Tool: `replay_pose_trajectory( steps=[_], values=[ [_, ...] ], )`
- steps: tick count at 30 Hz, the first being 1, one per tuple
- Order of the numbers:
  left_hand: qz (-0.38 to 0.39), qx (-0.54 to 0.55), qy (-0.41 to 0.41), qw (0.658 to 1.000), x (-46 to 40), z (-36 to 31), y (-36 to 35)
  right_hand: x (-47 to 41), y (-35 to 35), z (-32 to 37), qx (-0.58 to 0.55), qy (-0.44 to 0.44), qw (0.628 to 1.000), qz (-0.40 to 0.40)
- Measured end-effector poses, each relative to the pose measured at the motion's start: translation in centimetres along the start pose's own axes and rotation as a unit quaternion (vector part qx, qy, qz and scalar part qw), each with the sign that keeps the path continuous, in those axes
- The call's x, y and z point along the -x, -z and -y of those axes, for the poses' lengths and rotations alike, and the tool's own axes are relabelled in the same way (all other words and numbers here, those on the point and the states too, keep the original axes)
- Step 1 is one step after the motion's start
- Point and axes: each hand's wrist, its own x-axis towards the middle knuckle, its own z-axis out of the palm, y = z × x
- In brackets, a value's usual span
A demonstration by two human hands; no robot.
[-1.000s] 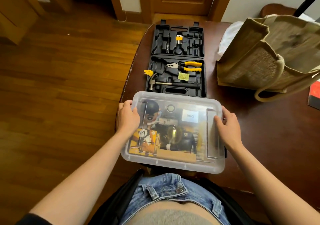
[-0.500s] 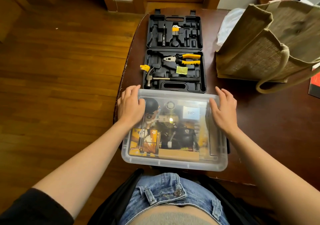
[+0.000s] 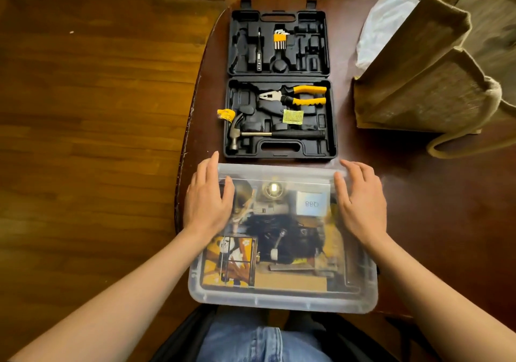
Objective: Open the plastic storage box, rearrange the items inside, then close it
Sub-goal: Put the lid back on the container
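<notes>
The clear plastic storage box (image 3: 282,297) sits at the near edge of the dark wooden table, its translucent lid in place. Through the lid I see a figure with a dark helmet, an orange picture card (image 3: 230,261), a small white label, dark items and a brown cardboard piece. My left hand (image 3: 208,198) lies flat on the lid's far left corner, fingers straight. My right hand (image 3: 360,198) lies flat on the far right corner, fingers spread.
An open black tool case (image 3: 279,82) with pliers, a hammer and hex keys lies just beyond the box. A burlap tote bag (image 3: 435,63) and a white plastic bag (image 3: 382,24) stand at the right. The table edge drops to wooden floor on the left.
Both hands have left the lid's side edges and moved to its far corners, where they now lie flat on top. The camera has tilted closer.
</notes>
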Motion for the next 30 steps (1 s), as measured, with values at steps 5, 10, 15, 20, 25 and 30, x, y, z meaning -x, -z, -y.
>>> replay_pose_trajectory(
  steps=[5, 10, 15, 20, 25, 30],
  values=[
    [-0.003, -0.005, -0.01, 1.0, 0.0, 0.2, -0.1, 0.1, 0.1, 0.2, 0.004, 0.001, 1.0, -0.002],
    [0.002, -0.02, 0.003, 1.0, 0.0, -0.3, 0.1, 0.2, 0.3, 0.2, 0.0, 0.003, 1.0, -0.002],
    [0.036, -0.032, 0.04, 0.998, 0.2, -0.8, 0.8, 0.5, 0.6, 0.5, -0.034, -0.007, 0.999, 0.003],
    [0.008, -0.025, 0.088, 0.996, 6.0, -0.7, 1.1, 4.4, 1.9, 0.1, -0.052, -0.011, 0.999, -0.005],
    [-0.033, -0.01, 0.147, 0.989, 11.3, 0.4, 0.6, 11.0, 1.7, -0.4, -0.013, -0.009, 1.0, 0.002],
    [-0.058, -0.011, 0.157, 0.986, 12.8, 0.1, -0.2, 13.2, 0.9, -0.8, 0.055, 0.015, 0.998, -0.021]
  ],
)
